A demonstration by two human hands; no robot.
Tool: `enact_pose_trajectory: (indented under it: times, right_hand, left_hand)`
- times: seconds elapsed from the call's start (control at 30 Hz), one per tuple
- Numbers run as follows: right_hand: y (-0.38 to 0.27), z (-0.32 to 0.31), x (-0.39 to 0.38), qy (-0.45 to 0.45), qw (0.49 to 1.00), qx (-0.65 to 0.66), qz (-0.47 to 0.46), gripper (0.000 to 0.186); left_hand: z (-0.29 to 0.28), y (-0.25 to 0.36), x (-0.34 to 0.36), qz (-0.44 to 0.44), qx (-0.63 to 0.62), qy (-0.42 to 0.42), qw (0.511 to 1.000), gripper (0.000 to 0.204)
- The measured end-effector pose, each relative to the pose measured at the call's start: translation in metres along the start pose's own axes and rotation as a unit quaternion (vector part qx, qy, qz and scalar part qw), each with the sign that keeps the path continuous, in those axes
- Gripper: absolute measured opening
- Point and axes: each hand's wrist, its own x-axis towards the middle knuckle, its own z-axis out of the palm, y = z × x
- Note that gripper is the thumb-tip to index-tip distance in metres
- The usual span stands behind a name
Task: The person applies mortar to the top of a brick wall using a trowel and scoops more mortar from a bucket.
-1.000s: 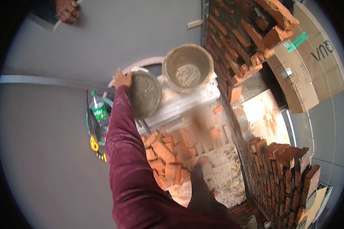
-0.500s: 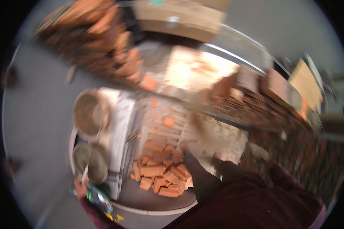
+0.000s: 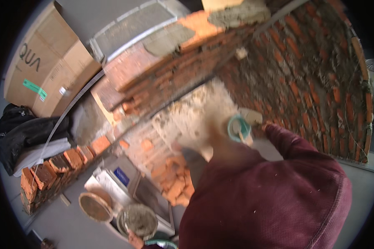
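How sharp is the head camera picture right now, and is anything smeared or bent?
Head view: the maroon knitted sleeve is crisp; the hand with the teal-handled trowel is motion-smeared; the red brick wall is slightly soft; fisheye bends the brown cardboard box edges near the rim.

My right hand (image 3: 253, 126) is almost wholly hidden behind the maroon sleeve (image 3: 278, 186) and smeared by motion, so I cannot tell its grip on the teal-handled tool (image 3: 239, 126), whose blade end is also blurred. My left hand (image 3: 135, 240) is cut off by the lower edge at the rim of the mortar bucket (image 3: 139, 220), with only a few fingers showing, and I cannot tell whether they clasp the rim. The loose bricks (image 3: 174, 182) are partly covered by a blurred dark shape (image 3: 193, 159) that I cannot identify.
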Motion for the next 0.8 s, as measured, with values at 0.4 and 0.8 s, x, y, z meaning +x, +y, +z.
enact_pose_trajectory:
  times: [0.4,0.8]
  right_hand:
    - [-0.071,0.114,0.039,0.279,0.502,0.768,0.284,0.03]
    - [-0.071,0.196,0.321,0.303,0.031,0.952,-0.026,0.072]
  left_hand:
    - [0.38,0.154,-0.06,-0.291,-0.229,-0.338,0.865,0.037]
    - [0.804,0.174,-0.082,-0.215,-0.11,-0.506,0.828,0.035]
